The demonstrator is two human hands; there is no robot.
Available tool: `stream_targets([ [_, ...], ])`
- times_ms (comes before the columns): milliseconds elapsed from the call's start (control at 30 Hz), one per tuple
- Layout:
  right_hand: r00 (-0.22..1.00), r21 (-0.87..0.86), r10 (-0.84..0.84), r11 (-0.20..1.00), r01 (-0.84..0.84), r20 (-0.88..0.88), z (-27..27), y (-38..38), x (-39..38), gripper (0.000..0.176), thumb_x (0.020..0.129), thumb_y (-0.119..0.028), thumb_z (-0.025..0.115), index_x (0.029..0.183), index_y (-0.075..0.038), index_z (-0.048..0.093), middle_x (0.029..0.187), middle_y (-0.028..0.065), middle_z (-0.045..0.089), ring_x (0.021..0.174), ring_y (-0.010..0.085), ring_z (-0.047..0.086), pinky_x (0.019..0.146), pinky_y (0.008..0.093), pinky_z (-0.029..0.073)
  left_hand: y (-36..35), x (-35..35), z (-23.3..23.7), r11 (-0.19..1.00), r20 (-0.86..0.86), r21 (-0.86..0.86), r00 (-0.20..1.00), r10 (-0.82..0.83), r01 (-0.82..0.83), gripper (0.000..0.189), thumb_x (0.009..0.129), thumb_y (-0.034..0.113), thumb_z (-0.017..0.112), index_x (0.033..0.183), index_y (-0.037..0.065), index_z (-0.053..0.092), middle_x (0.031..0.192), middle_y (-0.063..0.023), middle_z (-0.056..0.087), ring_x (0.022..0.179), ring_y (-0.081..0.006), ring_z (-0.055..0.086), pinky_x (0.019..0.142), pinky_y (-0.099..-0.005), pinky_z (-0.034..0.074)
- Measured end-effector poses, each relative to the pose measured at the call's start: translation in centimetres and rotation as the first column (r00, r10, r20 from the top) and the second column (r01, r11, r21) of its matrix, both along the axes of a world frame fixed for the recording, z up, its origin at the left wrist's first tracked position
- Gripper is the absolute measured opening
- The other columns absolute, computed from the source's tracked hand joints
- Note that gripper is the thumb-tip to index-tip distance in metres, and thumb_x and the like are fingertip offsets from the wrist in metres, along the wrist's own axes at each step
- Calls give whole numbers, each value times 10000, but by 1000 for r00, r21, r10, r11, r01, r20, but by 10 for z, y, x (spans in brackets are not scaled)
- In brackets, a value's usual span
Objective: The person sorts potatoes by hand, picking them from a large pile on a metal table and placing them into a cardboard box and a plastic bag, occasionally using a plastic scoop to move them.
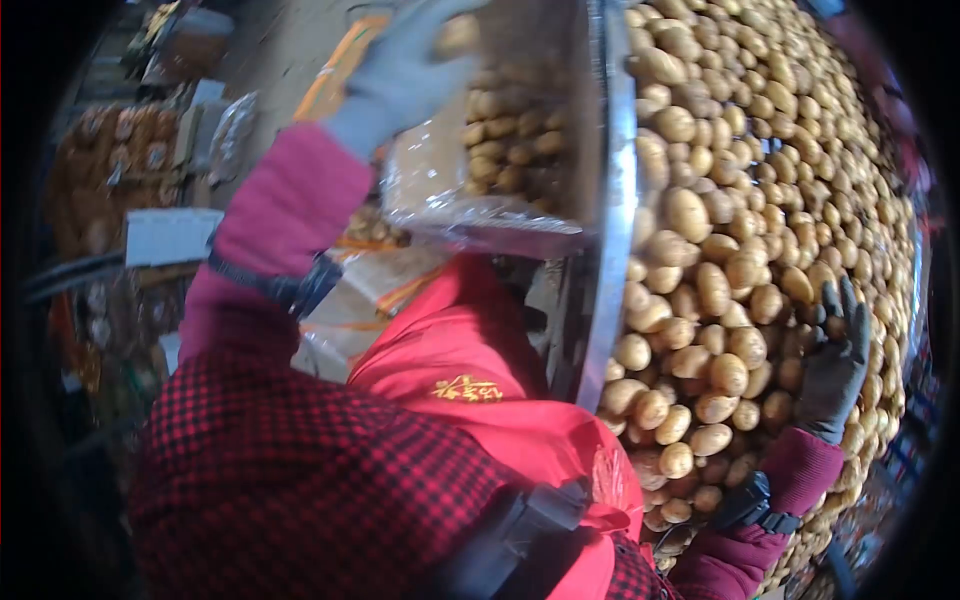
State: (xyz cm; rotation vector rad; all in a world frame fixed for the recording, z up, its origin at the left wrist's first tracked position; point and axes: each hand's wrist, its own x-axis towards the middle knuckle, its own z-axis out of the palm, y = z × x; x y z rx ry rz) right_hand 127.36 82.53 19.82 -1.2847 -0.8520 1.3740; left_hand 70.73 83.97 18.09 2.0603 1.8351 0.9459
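My left hand [405,80], in a grey glove and blurred by motion, is over a box lined with clear plastic [425,170]. A potato [458,36] shows at its fingers, and the hand appears closed on it. Below lie several potatoes [510,145] inside the box. On the far right my right hand [840,360], also gloved, rests on a large heap of loose potatoes [710,290]. Its fingers are stretched out, with the fingertips among the potatoes; I see nothing gripped in it.
A metal edge [612,200] runs between the box and the heap. My red apron [470,350] hangs close to that edge. To the left are a white card [172,236], plastic-wrapped goods and brown packs [110,150]. Bags with orange trim lie on the floor.
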Motion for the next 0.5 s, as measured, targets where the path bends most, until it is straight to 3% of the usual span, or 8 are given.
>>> stream_targets([
  [67,982,-165,155,971,-170,-104,0,10,28,442,1108,-167,425,1540,-75,441,1565,161,476,1363,224,543,983,262,515,-93,-75,-24,956,-77,-178,972,224,-234,635,824,167,764,1427,141,568,1330,-185,632,1227,-319,615,1045,-408,491],
  [133,971,97,9,995,-33,238,-9,-4,3,458,1117,-231,415,1531,-37,442,1538,148,514,1289,184,580,896,224,517,-187,-124,-44,811,-74,-455,923,377,-368,636,827,132,736,1439,130,561,1315,-181,641,1235,-297,613,1053,-394,486],
  [233,860,9,208,971,-239,466,-4,-3,9,467,1127,-259,388,1521,-16,446,1526,142,528,1279,179,585,875,210,515,-301,-144,-86,544,-94,-690,804,587,-477,644,828,155,728,1448,125,555,1322,-179,638,1230,-275,619,1042,-391,492],
  [267,855,8,222,967,-255,469,0,0,2,467,1127,-259,388,1521,-16,446,1526,142,528,1279,179,585,875,210,515,-331,-145,-97,478,-134,-735,794,593,-481,643,829,167,727,1446,116,554,1335,-186,632,1237,-282,619,1044,-392,492],
  [333,977,-167,127,981,-98,172,12,5,-6,455,1130,-256,390,1517,-27,456,1538,139,517,1300,186,576,865,220,521,-399,-182,-166,484,239,-824,595,767,-293,638,828,194,733,1427,63,555,1370,-214,614,1278,-322,601,1053,-404,492],
  [367,976,-93,179,981,-168,121,-5,9,16,483,1129,-313,400,1519,-34,456,1543,123,514,1320,180,564,869,221,524,-405,-179,-164,458,-13,-801,777,630,-385,621,844,184,728,1421,35,553,1377,-223,608,1293,-339,588,1067,-408,484],
  [400,996,-98,-36,994,45,87,3,5,-12,496,1123,-337,414,1519,-40,459,1546,102,513,1325,187,562,862,219,530,-401,-169,-166,477,-266,-748,867,422,-462,604,860,174,723,1414,6,551,1384,-232,602,1308,-356,575,1081,-413,477],
  [500,998,-118,-8,993,1,-61,-9,6,8,429,1106,-296,463,1475,-84,512,1486,74,562,1293,213,581,882,294,545,-320,-143,-148,676,-244,-444,805,541,-588,572,905,121,685,1442,-6,533,1404,-217,595,1325,-351,562,1109,-419,457],
])
